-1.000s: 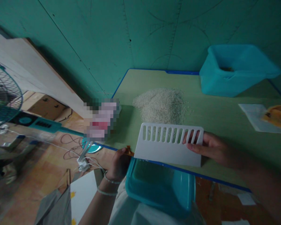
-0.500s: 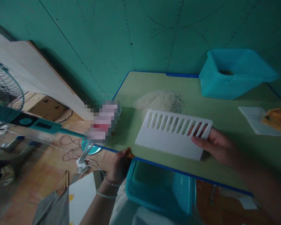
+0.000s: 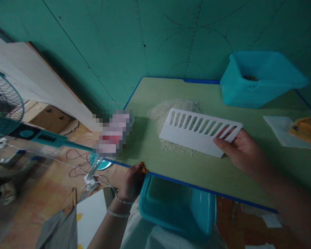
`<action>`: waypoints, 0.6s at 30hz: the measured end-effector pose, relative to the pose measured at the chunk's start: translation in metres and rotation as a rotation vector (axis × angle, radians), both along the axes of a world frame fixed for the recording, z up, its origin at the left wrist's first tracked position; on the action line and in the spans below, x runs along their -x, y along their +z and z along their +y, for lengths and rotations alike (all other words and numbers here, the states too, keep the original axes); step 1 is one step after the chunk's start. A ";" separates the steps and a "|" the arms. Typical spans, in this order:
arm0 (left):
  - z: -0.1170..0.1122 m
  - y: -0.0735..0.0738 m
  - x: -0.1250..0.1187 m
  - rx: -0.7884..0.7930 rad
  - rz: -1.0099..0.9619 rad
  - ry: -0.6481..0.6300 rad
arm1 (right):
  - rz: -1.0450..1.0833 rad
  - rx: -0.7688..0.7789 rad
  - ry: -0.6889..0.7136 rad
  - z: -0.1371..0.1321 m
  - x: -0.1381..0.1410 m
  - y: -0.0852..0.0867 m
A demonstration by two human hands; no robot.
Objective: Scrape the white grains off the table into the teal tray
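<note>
My right hand (image 3: pixel 242 148) is closed on one end of a white slotted plastic panel (image 3: pixel 193 136), thumb on top and fingers seen through the slots. The panel is tilted over a pile of pale, rice-like grains (image 3: pixel 175 103). Grains show behind it and along its near edge. At the table's near edge, my left hand (image 3: pixel 131 180) is closed, thumb against a small crinkled orange-brown scrap (image 3: pixel 143 167). Its other fingers are hidden below. Beside it, under the table edge, a teal bin (image 3: pixel 176 211) sits at my lap.
A blue-edged green table (image 3: pixel 155 88) stands against a green wall. On it are a turquoise bin (image 3: pixel 251 90) at back right, a white sheet (image 3: pixel 280 131) with an orange-brown packet (image 3: pixel 307 129), and a blurred-out pink object (image 3: pixel 114 135). A fan (image 3: pixel 5 103) stands left.
My right hand has moved the slotted panel away from me, over the grain pile. Grains now show along its near edge, where bare table was before. My left hand stays in place.
</note>
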State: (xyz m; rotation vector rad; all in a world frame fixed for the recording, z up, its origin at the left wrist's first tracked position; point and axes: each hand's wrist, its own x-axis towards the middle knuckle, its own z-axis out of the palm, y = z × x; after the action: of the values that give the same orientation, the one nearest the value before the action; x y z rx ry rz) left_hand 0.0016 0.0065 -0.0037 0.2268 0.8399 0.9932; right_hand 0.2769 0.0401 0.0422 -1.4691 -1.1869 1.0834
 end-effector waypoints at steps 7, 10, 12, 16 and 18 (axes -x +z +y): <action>-0.001 -0.003 0.002 0.016 0.048 0.030 | 0.016 0.067 0.082 -0.002 0.001 0.002; 0.000 0.002 0.000 0.043 0.088 0.015 | 0.019 0.093 0.145 -0.004 0.002 0.006; 0.000 0.003 -0.002 0.033 0.093 0.031 | 0.018 0.116 0.191 -0.005 0.002 0.008; 0.000 0.003 -0.004 0.028 0.108 0.086 | 0.025 0.175 0.277 -0.009 -0.001 0.008; 0.000 0.002 -0.004 0.031 0.118 0.108 | 0.038 0.204 0.313 -0.010 -0.003 0.006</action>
State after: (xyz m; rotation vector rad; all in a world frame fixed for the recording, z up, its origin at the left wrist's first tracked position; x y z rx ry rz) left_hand 0.0053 0.0068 -0.0020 0.2170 0.9824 1.0747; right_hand 0.2800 0.0301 0.0479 -1.4371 -1.3408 1.4758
